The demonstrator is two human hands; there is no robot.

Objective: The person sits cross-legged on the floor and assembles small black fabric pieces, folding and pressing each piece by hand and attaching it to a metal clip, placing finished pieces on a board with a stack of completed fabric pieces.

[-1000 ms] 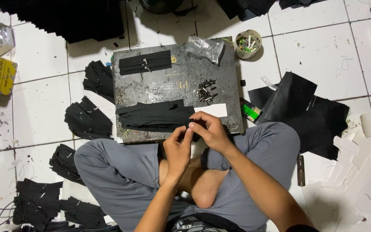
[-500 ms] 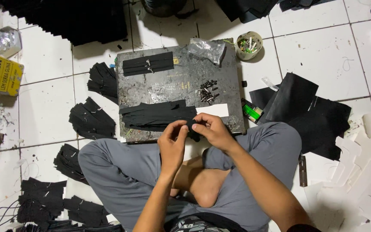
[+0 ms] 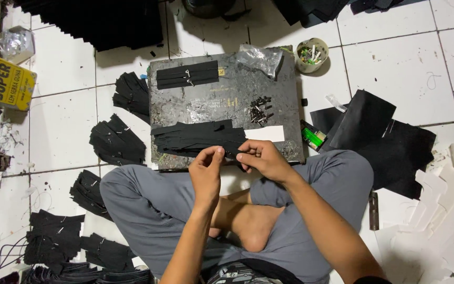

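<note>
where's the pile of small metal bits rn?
In the head view, the small metal bits lie on the dark work board, right of centre, just above the white strip and the right hand.

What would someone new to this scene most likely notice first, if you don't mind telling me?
Probably the two hands at the centre: the left hand and right hand pinch the near end of a black strip from a pile lying on a scuffed dark work board on the white tiled floor. Next, the bundles of black pieces fanned out on the tiles to the left, and the bright yellow box at the far left edge.
</note>
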